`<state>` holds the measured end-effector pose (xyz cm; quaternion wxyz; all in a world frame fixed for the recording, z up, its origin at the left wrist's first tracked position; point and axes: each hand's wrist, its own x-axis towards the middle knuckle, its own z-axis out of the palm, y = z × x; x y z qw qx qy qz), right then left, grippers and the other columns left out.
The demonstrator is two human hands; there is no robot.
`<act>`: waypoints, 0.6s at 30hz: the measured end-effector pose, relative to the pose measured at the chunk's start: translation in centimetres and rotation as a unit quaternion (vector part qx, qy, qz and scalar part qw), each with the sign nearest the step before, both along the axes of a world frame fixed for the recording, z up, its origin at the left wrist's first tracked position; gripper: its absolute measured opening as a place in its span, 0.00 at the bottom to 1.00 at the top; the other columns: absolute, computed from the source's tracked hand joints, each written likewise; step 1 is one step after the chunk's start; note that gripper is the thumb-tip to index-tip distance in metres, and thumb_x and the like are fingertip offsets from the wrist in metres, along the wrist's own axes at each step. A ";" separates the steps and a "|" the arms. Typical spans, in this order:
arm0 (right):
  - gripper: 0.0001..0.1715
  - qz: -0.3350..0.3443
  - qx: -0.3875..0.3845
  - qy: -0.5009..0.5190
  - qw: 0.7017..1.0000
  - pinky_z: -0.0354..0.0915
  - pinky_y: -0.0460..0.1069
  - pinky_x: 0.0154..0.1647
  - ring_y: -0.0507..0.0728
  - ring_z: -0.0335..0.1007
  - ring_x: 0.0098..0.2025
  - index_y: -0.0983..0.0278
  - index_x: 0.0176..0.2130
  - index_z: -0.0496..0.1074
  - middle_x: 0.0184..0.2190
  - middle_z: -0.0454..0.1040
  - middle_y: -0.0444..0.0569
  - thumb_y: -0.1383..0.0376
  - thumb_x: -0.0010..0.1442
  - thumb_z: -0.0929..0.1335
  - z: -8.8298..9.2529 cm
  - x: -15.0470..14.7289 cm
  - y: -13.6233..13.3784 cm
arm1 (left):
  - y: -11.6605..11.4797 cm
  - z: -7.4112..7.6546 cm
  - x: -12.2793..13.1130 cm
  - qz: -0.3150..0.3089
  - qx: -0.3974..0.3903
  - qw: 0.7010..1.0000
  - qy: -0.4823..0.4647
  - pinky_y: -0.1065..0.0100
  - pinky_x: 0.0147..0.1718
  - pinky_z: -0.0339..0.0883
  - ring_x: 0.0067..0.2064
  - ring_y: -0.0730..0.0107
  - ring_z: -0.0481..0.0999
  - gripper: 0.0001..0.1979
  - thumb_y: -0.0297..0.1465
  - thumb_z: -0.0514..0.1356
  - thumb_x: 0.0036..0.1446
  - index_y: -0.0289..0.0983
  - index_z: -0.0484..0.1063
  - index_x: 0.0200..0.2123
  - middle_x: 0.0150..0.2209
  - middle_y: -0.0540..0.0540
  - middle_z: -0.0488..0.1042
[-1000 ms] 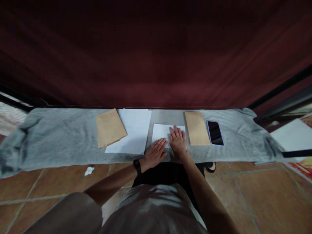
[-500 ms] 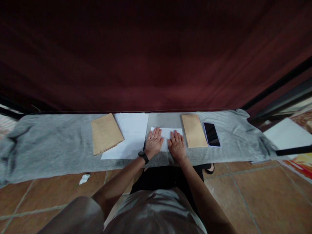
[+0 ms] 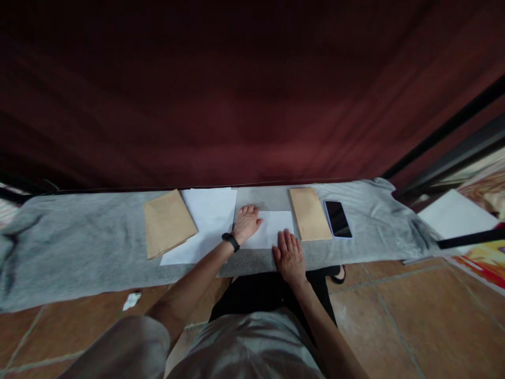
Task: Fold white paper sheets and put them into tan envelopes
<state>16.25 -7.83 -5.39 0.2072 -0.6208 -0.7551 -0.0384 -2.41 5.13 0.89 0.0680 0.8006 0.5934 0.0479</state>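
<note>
- On the grey cloth [image 3: 90, 237], midway along the strip and straight in front of the person, lies the small paper [image 3: 272, 223], white and flat, its long side running left to right.
- The left hand [image 3: 248, 222] rests palm down over the paper's left end, gripping nothing; its thumb points right across the sheet, and its fingertips reach about the far edge.
- A black watch [image 3: 231, 241] circles the left wrist.
- The right hand [image 3: 291, 257] is palm down too, loose, with nothing grasped; its fingertips lie over the paper's near right corner, while the back of the hand extends past the near edge.
- Left of the small paper are the large sheets [image 3: 211, 213], white and partly covered by the left envelopes [image 3: 168, 226], which are brown, set askew and look like more than one.
- Right of the small paper, just beside it, is the right envelope [image 3: 311, 215], also brown; whether it is single or a stack, I cannot tell.
- The phone [image 3: 338, 219] lies near that envelope's right side, dark screen up, in a pale purple case.
- Beyond the cloth hangs a dark red curtain [image 3: 236, 95].
- Below, a white scrap [image 3: 131, 301] lies on the tiled floor [image 3: 434, 316].
</note>
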 end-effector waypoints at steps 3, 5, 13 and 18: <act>0.33 -0.001 0.002 0.002 1.000 0.52 0.64 0.67 0.67 0.51 0.71 0.68 0.70 0.54 0.70 0.56 0.62 0.57 0.73 0.58 0.1 0.0 0.0 | 1.6 1.3 -0.1 -0.003 -0.045 0.999 -0.010 0.55 0.58 0.58 0.58 0.50 0.67 0.18 0.36 0.61 0.60 0.36 0.71 0.52 0.55 0.37 0.71; 0.33 0.000 0.004 0.001 1.000 0.52 0.64 0.67 0.67 0.51 0.71 0.68 0.70 0.54 0.70 0.55 0.62 0.58 0.73 0.58 0.1 0.0 0.1 | 2.3 1.8 -0.2 -0.008 -0.059 0.998 -0.014 0.57 0.56 0.59 0.57 0.50 0.69 0.18 0.37 0.65 0.57 0.36 0.72 0.49 0.54 0.38 0.72; 0.31 -0.003 0.017 0.010 1.000 0.52 0.63 0.68 0.66 0.52 0.70 0.67 0.69 0.57 0.70 0.56 0.61 0.58 0.72 0.60 -0.1 0.0 0.0 | 3.2 2.6 -0.2 0.017 -0.116 0.991 -0.068 0.57 0.55 0.59 0.55 0.49 0.71 0.15 0.32 0.69 0.48 0.36 0.76 0.41 0.47 0.39 0.77; 0.31 0.010 0.016 0.017 1.000 0.53 0.64 0.68 0.66 0.52 0.71 0.66 0.69 0.57 0.69 0.57 0.60 0.60 0.71 0.60 0.7 0.3 -0.3 | 2.8 3.1 -0.9 0.056 -0.153 0.973 -0.162 0.61 0.48 0.63 0.50 0.53 0.74 0.09 0.29 0.64 0.48 0.36 0.76 0.36 0.41 0.42 0.79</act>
